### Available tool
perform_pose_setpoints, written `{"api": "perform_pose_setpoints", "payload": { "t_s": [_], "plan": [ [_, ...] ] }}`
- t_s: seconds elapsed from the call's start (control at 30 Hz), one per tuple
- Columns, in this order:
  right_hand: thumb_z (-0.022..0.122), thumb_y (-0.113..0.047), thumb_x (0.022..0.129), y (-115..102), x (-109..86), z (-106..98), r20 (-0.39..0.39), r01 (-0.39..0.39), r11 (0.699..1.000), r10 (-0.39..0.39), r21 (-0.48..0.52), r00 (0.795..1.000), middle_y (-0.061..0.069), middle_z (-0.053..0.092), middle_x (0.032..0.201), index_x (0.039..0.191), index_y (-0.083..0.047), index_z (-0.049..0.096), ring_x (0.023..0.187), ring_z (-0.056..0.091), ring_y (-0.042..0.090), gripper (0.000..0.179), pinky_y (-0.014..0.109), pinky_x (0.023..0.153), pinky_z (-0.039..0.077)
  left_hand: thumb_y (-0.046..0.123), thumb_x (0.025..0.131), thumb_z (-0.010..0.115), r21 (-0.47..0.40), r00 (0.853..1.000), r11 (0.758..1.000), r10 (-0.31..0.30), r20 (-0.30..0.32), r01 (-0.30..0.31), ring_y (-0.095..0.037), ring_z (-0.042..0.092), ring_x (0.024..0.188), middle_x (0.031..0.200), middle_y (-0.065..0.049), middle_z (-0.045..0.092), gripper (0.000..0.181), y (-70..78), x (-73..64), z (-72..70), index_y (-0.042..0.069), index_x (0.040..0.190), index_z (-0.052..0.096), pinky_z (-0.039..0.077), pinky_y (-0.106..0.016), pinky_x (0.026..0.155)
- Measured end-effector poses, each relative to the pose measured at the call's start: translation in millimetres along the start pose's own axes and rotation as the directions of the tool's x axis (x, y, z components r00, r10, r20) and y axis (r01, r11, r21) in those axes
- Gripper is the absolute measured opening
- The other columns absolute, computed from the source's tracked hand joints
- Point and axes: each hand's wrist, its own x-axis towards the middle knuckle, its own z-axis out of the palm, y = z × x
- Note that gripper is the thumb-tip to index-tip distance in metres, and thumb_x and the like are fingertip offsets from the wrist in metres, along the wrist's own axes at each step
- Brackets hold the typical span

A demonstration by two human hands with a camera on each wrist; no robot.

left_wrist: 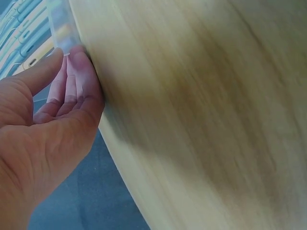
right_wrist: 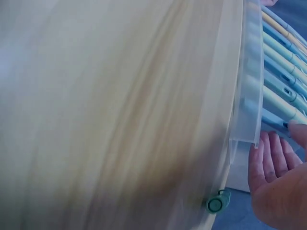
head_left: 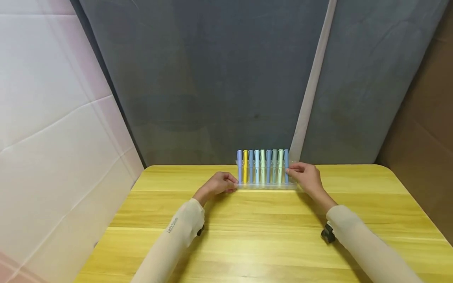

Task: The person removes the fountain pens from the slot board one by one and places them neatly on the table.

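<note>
A clear pen stand (head_left: 267, 186) sits near the far edge of the table, with several capped pens upright in a row: lilac, yellow, blue and pale green among them. At its left end my left hand (head_left: 221, 182) pinches the clear corner (left_wrist: 64, 31) between thumb and fingers. On the other end, my right hand (head_left: 307, 177) is at the last blue pen (head_left: 286, 157). Its thumb (right_wrist: 300, 132) lies on that pen's lower part, and the other fingers curl in at the stand's end, their tips partly hidden.
A small green round-ended object (right_wrist: 218, 203) lies by the table's far edge near the right hand. The wooden table (head_left: 265, 236) stretches toward me. A grey curtain (head_left: 219, 78) hangs behind, a white panel (head_left: 53, 98) at left and a brown one (head_left: 424, 137) at right.
</note>
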Motion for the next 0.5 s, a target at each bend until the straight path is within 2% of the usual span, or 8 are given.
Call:
{"api": "perform_pose_setpoints", "payload": {
  "t_s": [0.2, 0.3, 0.5],
  "plan": [
    [0.075, -0.027, 0.1, -1.0, 1.7, 1.9, 0.001, 0.001, 1.0, -0.001, 0.02, 1.0, 0.019, 0.08, 0.109, 0.119, 0.0, 0.076, 0.081, 0.076, 0.009, 0.033, 0.018, 0.073, 0.058, 0.009, 0.099, 0.072, -0.009, 1.0, 1.0, 0.023, 0.014, -0.023, -0.015, 0.067, 0.082, 0.095, -0.008, 0.074, 0.012, 0.7, 2.2, 0.6, 0.001, 0.108, 0.071, 0.058, -0.024, 0.076],
    [0.075, -0.026, 0.101, -1.4, 1.6, 2.3, -0.007, 0.019, 1.0, -0.019, 0.021, 1.0, 0.02, 0.079, 0.109, 0.119, 0.0, 0.076, 0.081, 0.073, 0.006, 0.032, 0.015, 0.072, 0.056, 0.008, 0.099, 0.072, -0.014, 1.0, 1.0, 0.018, 0.013, -0.018, -0.015, 0.066, 0.081, 0.094, -0.008, 0.074, 0.011, 1.1, 2.9, 0.8, 0.002, 0.108, 0.071, 0.058, -0.024, 0.075],
    [0.073, -0.028, 0.102, -7.9, -1.5, -0.6, -0.097, 0.074, 0.996, -0.068, 0.057, 0.993, 0.018, 0.078, 0.11, 0.118, -0.003, 0.075, 0.085, 0.065, 0.004, 0.029, 0.012, 0.072, 0.053, 0.007, 0.099, 0.072, -0.023, 1.0, 1.0, 0.015, 0.017, -0.014, -0.015, 0.066, 0.081, 0.094, -0.008, 0.074, 0.01, 0.6, 3.8, 0.8, 0.001, 0.107, 0.071, 0.058, -0.024, 0.076]
  ]
}}
